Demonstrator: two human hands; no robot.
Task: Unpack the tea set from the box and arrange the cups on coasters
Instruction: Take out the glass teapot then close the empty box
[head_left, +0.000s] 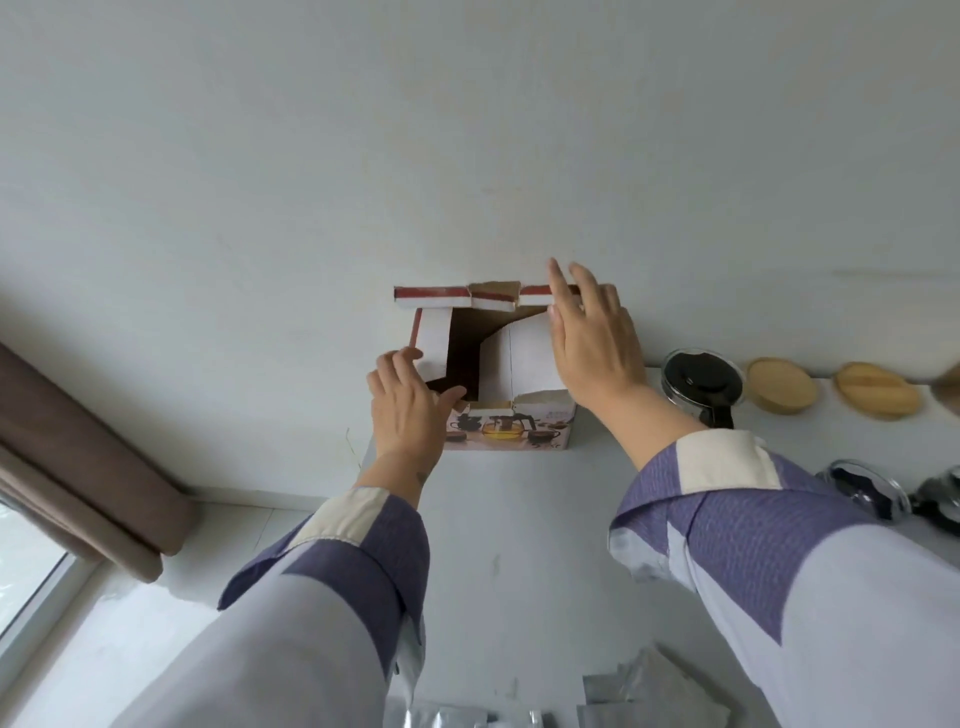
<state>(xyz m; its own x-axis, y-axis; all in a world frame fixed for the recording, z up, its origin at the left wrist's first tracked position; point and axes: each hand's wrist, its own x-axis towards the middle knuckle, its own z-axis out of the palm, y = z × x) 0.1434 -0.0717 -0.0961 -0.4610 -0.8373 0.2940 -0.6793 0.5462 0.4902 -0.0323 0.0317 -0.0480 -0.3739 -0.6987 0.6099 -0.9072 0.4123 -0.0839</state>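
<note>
The tea set box (511, 428) stands against the wall at the far edge of the white table, its front printed with a teapot and cups. Its top flaps are partly open and show a dark gap inside. My left hand (408, 408) rests on the left flap (434, 340) with its fingers spread. My right hand (589, 332) lies flat over the right flap (524, 353), its fingertips reaching the back flap. A glass teapot with a black lid (701, 382) sits right of the box. Two round wooden coasters (782, 384) (878, 389) lie beyond it.
Two glass cups (867, 488) (940, 499) sit at the right edge by my right sleeve. Silver foil packets (639, 691) lie at the near edge of the table (498, 545). A brown curtain (83, 462) and a window sill are at the left.
</note>
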